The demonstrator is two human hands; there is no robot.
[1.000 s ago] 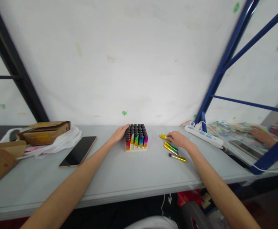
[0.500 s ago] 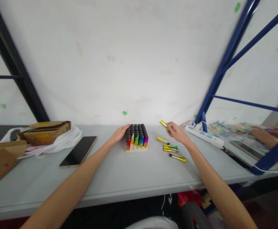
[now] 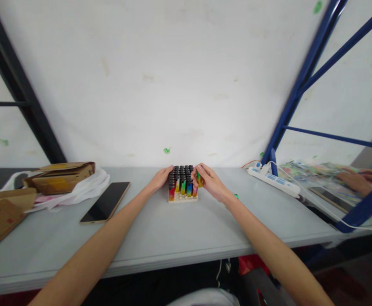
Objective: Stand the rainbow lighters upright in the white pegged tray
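A pale rack (image 3: 183,201) stands on the table, packed with upright lighters (image 3: 183,180) in rainbow colours with black tops. Several front slots are bare. My left hand (image 3: 160,178) curls around the rack's left side and steadies it; its fingertips are partly hidden behind the lighters. At the right side of the rack, my right hand (image 3: 208,180) pinches a yellow-green lighter (image 3: 200,178), held roughly upright close to the row. Beyond my right wrist the green end of a loose lighter (image 3: 236,196) shows; my forearm covers the area around it.
A phone (image 3: 105,202) lies left of my left arm, near cardboard boxes (image 3: 63,176) and a white plastic bag (image 3: 92,185). At right are a power strip (image 3: 275,182) and a blue metal post (image 3: 288,110). Past it, a co-worker's hands (image 3: 354,178) rest over clear-wrapped items.
My right hand has moved left from above the loose lighters to the rack's right side, turning the lighter from slanted to nearly upright. The left hand stays in place.
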